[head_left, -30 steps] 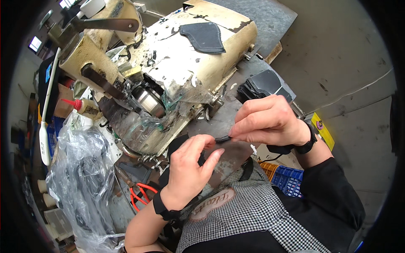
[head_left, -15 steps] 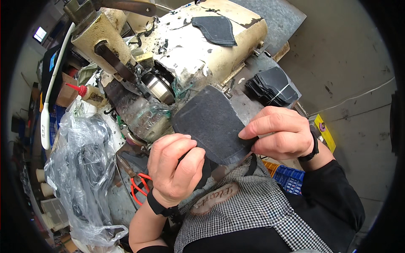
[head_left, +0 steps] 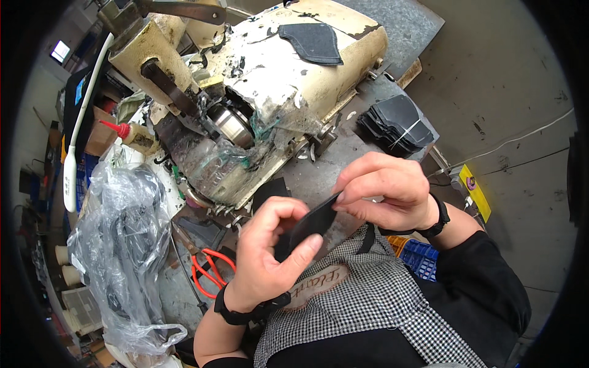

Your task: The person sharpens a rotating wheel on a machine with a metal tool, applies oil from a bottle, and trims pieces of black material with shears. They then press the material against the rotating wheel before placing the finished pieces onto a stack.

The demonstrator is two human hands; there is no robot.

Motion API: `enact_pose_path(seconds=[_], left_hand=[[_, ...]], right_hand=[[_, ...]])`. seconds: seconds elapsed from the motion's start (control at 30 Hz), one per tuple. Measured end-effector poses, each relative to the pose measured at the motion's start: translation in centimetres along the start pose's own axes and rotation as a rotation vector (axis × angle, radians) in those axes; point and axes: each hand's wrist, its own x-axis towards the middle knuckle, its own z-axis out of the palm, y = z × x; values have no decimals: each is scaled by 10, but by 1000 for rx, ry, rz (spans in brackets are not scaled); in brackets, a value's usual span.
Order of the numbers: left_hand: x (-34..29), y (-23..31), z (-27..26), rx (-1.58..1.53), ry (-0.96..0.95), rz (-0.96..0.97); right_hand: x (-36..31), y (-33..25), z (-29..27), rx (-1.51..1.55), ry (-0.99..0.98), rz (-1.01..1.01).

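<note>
A flat black panel (head_left: 314,222), leather-like, is held between my hands and seen almost edge-on. My left hand (head_left: 264,254) has it between thumb and curled fingers, and part of it is hidden in the palm. At its upper right corner, my right hand (head_left: 389,190) pinches the edge with thumb and fingertips. Beyond them stands a cream machine (head_left: 362,49) with a shiny metal cylinder (head_left: 232,126), draped in torn clear plastic. A curved black piece (head_left: 313,43) lies on top of the machine. Right of it sits a tied stack of black pieces (head_left: 397,122).
Red-handled scissors (head_left: 211,273) lie left of my left hand, beside a clear plastic bag (head_left: 119,245) of dark material. A bottle with a red nozzle (head_left: 132,135) and a white lamp arm (head_left: 70,178) stand farther left. A blue basket (head_left: 418,257) shows below my right forearm.
The panel has tilted from its broad face to nearly edge-on and come nearer to me. My left hand has turned, thumb now in sight. My right hand has shifted left.
</note>
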Motion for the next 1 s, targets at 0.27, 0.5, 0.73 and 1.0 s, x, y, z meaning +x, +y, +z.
enact_pose_path(seconds=[0.27,0.5,0.73,1.0], left_hand=[[-7,1,0,-577,-329,-287],[-17,0,11,-452,-182,-284],[-16,3,10,-216,-75,-194],[-17,4,11,-265,-55,-184]], right_hand=[[-1,4,23,108,9,36],[-2,-1,30,59,-155,144],[-4,4,40,-45,-125,19],[-9,10,42,-277,-12,-231]])
